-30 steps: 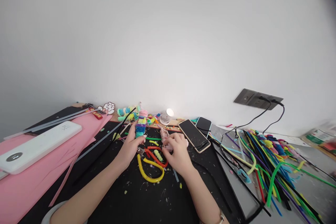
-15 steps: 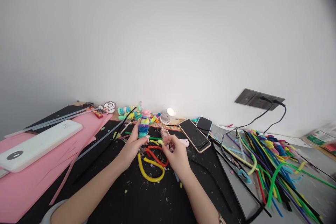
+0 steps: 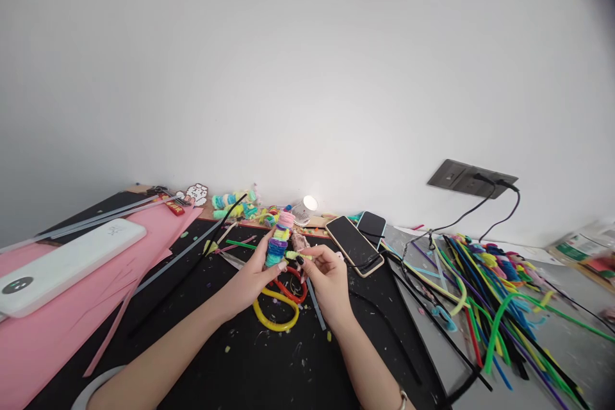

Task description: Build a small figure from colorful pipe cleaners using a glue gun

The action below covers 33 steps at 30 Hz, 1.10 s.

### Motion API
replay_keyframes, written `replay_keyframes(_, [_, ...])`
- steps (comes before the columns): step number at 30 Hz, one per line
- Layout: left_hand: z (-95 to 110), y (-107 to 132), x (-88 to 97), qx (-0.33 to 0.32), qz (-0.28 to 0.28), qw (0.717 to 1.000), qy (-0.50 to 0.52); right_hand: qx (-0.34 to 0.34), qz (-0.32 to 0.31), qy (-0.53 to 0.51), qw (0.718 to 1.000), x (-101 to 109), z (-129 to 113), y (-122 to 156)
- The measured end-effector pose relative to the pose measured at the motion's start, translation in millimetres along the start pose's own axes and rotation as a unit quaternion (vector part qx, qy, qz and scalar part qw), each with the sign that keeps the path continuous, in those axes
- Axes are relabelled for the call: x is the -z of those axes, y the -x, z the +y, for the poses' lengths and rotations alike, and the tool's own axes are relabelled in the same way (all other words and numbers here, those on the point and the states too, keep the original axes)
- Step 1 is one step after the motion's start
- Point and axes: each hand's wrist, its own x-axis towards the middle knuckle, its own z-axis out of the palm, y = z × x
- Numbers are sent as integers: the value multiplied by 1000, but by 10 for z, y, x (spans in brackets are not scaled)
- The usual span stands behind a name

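Observation:
My left hand [image 3: 257, 274] is closed around an upright column of wound pipe cleaners [image 3: 278, 245], banded pink, yellow, purple, blue and teal. Between the fingertips of my right hand [image 3: 331, 275] is a short pale yellow-green pipe cleaner piece [image 3: 292, 256], its left end at the column's lower right side; whether it is attached there I cannot tell. Below both hands lie scissors with a yellow handle loop [image 3: 276, 327] and a red one [image 3: 300, 296], their blades mostly hidden. A mottled pinkish object [image 3: 300, 241] stands just behind my right hand.
Two phones [image 3: 354, 246] lie behind my right hand, beside a paper cup [image 3: 305, 210]. Loose pipe cleaners [image 3: 485, 301] and black cables spread over the right side. Pink sheets [image 3: 96, 288] carry a white power bank [image 3: 77, 266] at left. Other wound pieces [image 3: 234, 204] lie by the wall.
My left hand has moved right with the banded column, closing the gap to my right hand. The yellow-green piece now meets the column's lower side. The view has shifted slightly.

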Motion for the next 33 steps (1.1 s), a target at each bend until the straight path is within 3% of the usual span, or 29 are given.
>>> replay_keyframes(3, [10,7,-19,29,-20,999,28,16,1,1,1000,-23,7,14])
replay_keyframes(12, [124,50,-74,30,-45,998,27,18,21,30,999,-39,38,30])
replay_keyframes(33, [129,48,-99,22,-44,998,34,2,14,42,999,-69,-16,12])
